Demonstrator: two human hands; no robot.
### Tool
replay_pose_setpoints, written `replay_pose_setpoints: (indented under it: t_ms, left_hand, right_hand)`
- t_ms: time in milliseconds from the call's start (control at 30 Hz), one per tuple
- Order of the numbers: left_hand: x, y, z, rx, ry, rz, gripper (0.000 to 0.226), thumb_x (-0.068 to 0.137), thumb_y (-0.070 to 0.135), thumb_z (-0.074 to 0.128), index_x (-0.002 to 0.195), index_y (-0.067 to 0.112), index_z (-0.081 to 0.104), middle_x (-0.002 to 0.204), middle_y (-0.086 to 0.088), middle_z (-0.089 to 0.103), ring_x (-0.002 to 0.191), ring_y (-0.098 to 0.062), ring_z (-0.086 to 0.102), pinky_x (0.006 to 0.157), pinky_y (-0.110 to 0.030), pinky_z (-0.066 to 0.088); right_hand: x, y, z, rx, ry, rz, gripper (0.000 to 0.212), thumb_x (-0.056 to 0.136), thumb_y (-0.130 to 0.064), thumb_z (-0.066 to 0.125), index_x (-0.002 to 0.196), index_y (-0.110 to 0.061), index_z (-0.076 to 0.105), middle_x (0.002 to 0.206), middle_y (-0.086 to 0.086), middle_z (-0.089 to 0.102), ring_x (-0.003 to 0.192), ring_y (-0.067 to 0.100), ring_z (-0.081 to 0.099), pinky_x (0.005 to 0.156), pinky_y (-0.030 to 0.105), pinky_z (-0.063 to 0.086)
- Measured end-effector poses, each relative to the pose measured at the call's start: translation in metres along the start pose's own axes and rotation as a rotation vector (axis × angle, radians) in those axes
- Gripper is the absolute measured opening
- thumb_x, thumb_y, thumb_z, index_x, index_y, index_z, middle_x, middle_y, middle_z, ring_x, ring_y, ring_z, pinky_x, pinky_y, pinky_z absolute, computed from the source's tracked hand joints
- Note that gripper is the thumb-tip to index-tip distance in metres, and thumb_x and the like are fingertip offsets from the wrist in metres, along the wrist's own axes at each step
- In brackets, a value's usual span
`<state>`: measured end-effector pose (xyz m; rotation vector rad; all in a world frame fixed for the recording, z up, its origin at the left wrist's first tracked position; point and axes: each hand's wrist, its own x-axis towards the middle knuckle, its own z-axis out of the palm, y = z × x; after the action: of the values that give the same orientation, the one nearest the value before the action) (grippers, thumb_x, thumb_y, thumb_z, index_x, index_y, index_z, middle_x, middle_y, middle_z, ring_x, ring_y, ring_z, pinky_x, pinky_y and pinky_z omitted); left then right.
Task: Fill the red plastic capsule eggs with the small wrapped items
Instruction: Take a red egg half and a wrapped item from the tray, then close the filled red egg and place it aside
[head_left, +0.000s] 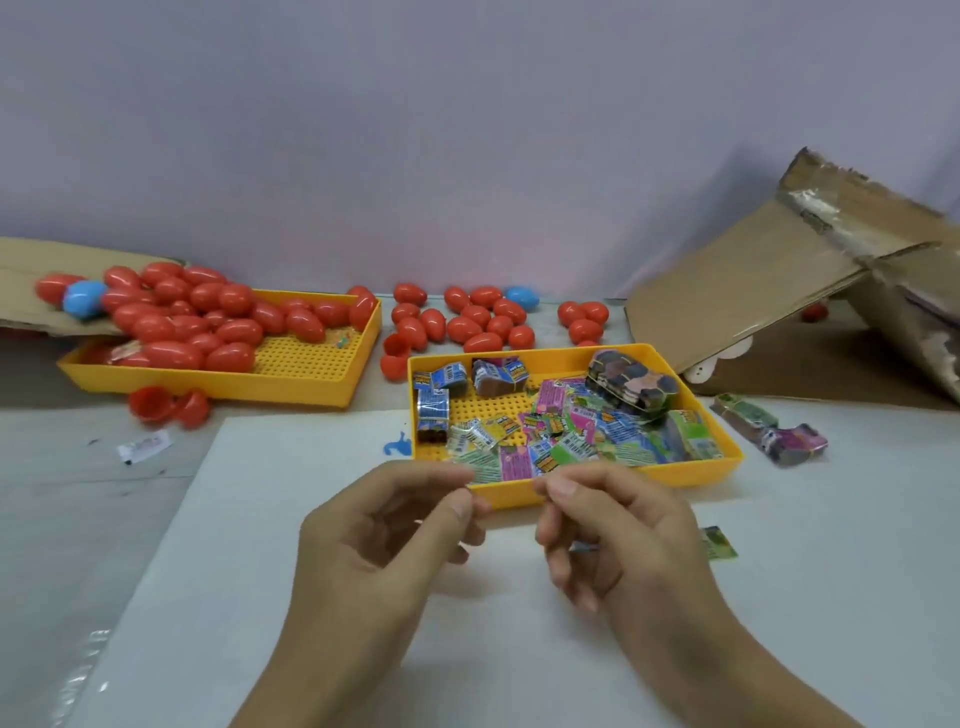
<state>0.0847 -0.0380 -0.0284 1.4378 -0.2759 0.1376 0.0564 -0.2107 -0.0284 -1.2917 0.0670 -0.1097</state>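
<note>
Now left hand (395, 525) and right hand (613, 525) just before near yellow tray (582, 488) of small wrapped items (561, 441); fingers curled, thumb-to-forefinger, held object not discernible. Red capsule eggs (187, 322) heaped in far-left tray (291, 384), more loose behind.

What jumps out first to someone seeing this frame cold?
The heap of red eggs spilling over the far-left yellow tray, with more loose ones on the table behind. Next, the nearer yellow tray at centre, full of bright wrapped packets. In front of it, both hands, left and right, have their fingertips pinched together; what they hold is unclear.
</note>
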Motion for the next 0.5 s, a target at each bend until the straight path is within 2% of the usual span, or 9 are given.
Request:
replay_pose_setpoints:
  t_ms: [33,133,200,267,333,367,433,467,500]
  left_hand:
    - [0.003,0.004,-0.005,-0.009,0.036,-0.005,0.016,0.074,0.011,0.07,0.085,0.019,0.078,0.071,-0.011,0.073,0.06,-0.022,0.068,0.053,-0.025,0.053]
    - [0.033,0.024,-0.022,-0.306,0.127,-0.111,0.008,0.073,0.01,0.075,0.078,0.016,0.077,0.071,-0.007,0.069,0.06,-0.018,0.063,0.051,-0.025,0.05]
    - [0.063,0.033,-0.038,-0.226,0.237,-0.086,0.013,0.079,0.006,0.07,0.081,0.017,0.077,0.078,-0.002,0.071,0.07,-0.014,0.067,0.057,-0.022,0.052]
    - [0.101,0.04,-0.056,0.02,0.385,-0.04,0.021,0.087,-0.001,0.067,0.094,0.018,0.075,0.091,0.003,0.072,0.088,-0.012,0.069,0.064,-0.018,0.052]
    - [0.14,0.044,-0.073,0.379,0.411,-0.041,0.032,0.091,0.001,0.064,0.113,0.022,0.071,0.11,0.006,0.069,0.106,-0.01,0.065,0.068,-0.012,0.048]
    - [0.158,0.045,-0.079,0.563,0.354,-0.056,0.04,0.09,0.001,0.063,0.121,0.025,0.068,0.12,0.006,0.066,0.108,-0.009,0.062,0.066,-0.009,0.045]
    - [0.19,0.045,-0.085,0.927,0.158,-0.144,0.054,0.09,0.0,0.062,0.134,0.03,0.06,0.137,-0.002,0.057,0.094,-0.006,0.06,0.06,-0.008,0.041]
    - [0.201,0.041,-0.085,1.126,0.039,-0.18,0.056,0.091,0.001,0.062,0.139,0.031,0.056,0.143,-0.006,0.054,0.088,-0.006,0.058,0.063,-0.01,0.043]
    - [0.209,0.034,-0.084,1.303,-0.079,-0.202,0.055,0.092,0.004,0.062,0.141,0.029,0.055,0.144,-0.007,0.053,0.092,-0.01,0.06,0.071,-0.014,0.047]
  right_hand:
    - [0.0,0.003,-0.001,-0.017,-0.02,0.0,0.02,0.072,-0.028,0.074,0.08,-0.009,0.072,0.065,0.013,0.061,0.045,0.018,0.052,0.036,0.018,0.031]
    - [0.005,0.004,-0.005,-0.017,-0.044,0.007,0.032,0.067,-0.036,0.075,0.081,-0.007,0.072,0.065,0.014,0.061,0.046,0.019,0.051,0.037,0.018,0.031]
    - [0.009,0.004,-0.005,-0.016,-0.044,0.026,0.026,0.072,-0.03,0.074,0.081,-0.006,0.072,0.066,0.014,0.061,0.047,0.018,0.052,0.035,0.018,0.032]
    - [0.011,0.005,-0.004,-0.013,-0.058,0.034,0.024,0.074,-0.028,0.07,0.082,-0.006,0.072,0.066,0.014,0.061,0.047,0.017,0.051,0.035,0.018,0.032]
    - [0.011,0.005,-0.003,-0.024,-0.07,0.031,0.024,0.074,-0.029,0.07,0.082,-0.007,0.072,0.066,0.014,0.061,0.047,0.018,0.051,0.036,0.018,0.032]
    - [0.01,0.005,-0.002,-0.031,-0.078,0.027,0.023,0.073,-0.029,0.071,0.082,-0.007,0.073,0.065,0.014,0.061,0.047,0.018,0.051,0.036,0.017,0.032]
    - [0.01,0.005,-0.002,-0.038,-0.086,0.026,0.02,0.076,-0.027,0.069,0.081,-0.008,0.073,0.065,0.013,0.061,0.047,0.017,0.051,0.035,0.018,0.031]
    - [0.01,0.005,-0.003,-0.035,-0.086,0.029,0.019,0.076,-0.026,0.068,0.081,-0.009,0.073,0.065,0.013,0.061,0.047,0.017,0.051,0.035,0.018,0.031]
    - [0.01,0.005,-0.004,-0.028,-0.087,0.034,0.018,0.077,-0.026,0.068,0.081,-0.009,0.073,0.065,0.013,0.061,0.047,0.017,0.052,0.035,0.018,0.031]
